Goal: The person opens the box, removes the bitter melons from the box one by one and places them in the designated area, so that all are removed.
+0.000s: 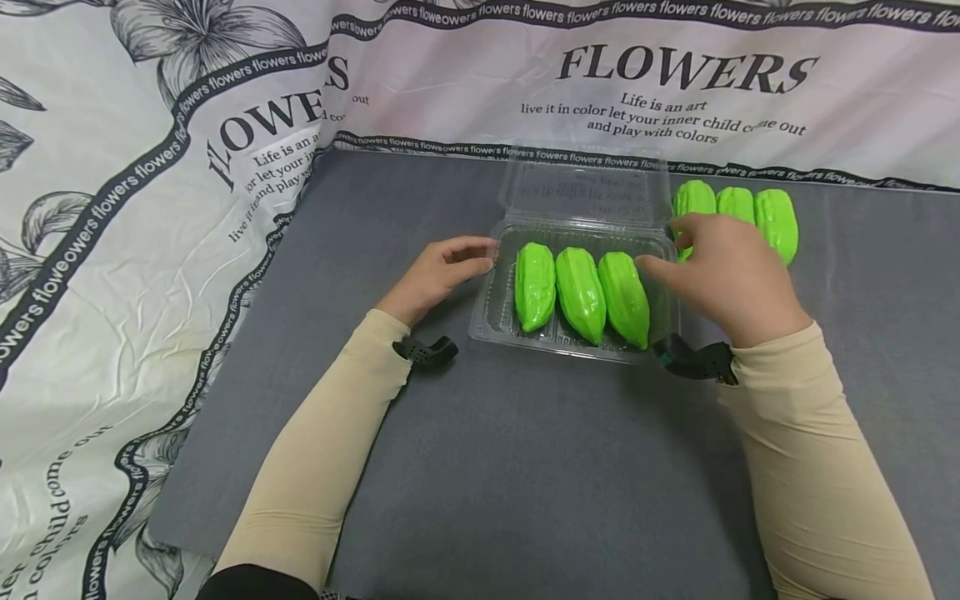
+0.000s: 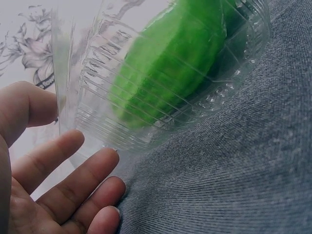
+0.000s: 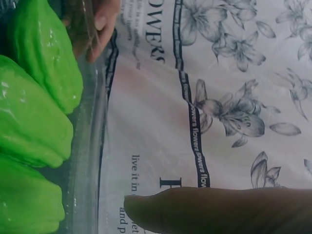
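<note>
A clear plastic clamshell box lies on the grey table with its lid raised at the back. Inside it, side by side, are three shiny green ribbed fruits, like star fruit: a left one, a middle one and a right one. My left hand touches the box's left rim with thumb and fingertips; in the left wrist view its fingers spread loosely. Over the box's right edge hovers my right hand, its thumb stretched out, with nothing seen in its grasp.
Three more green fruits stand in a row behind the right hand, including a middle one and a right one. A white flower-printed cloth borders the grey table at the back and left.
</note>
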A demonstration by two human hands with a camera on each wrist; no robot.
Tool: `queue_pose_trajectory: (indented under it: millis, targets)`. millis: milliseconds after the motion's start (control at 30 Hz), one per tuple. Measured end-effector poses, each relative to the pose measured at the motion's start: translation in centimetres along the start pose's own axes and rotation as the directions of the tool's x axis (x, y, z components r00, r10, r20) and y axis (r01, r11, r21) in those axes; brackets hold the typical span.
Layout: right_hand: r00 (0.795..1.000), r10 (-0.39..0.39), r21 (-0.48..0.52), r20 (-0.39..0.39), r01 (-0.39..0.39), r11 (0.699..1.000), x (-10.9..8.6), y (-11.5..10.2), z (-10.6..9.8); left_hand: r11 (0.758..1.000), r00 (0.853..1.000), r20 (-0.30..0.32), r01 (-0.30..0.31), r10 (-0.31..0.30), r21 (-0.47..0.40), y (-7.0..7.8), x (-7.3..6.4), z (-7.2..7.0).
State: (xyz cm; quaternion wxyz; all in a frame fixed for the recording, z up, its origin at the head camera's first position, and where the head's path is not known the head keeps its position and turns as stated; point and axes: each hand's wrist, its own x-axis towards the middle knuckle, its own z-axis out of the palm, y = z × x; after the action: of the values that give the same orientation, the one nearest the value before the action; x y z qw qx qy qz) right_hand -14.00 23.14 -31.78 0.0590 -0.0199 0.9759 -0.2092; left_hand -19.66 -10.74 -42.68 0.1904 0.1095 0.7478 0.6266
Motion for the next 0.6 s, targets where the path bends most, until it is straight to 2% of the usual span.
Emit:
queue_pose_trajectory:
  millis: [233, 600]
  targets:
    - [0.997, -0.023, -0.015, 0.069, 0.024, 1.000, 0.2, -0.7, 0.8, 1.000, 1.000, 0.003, -0.022, 0.022, -0.008, 0.0, 0.1, 0.0]
    - [0.990, -0.052, -0.086, 0.129, 0.064, 0.994, 0.1, -1.3, 2.1, 1.000, 1.000, 0.005, -0.013, 0.013, -0.007, 0.1, -0.1, 0.0]
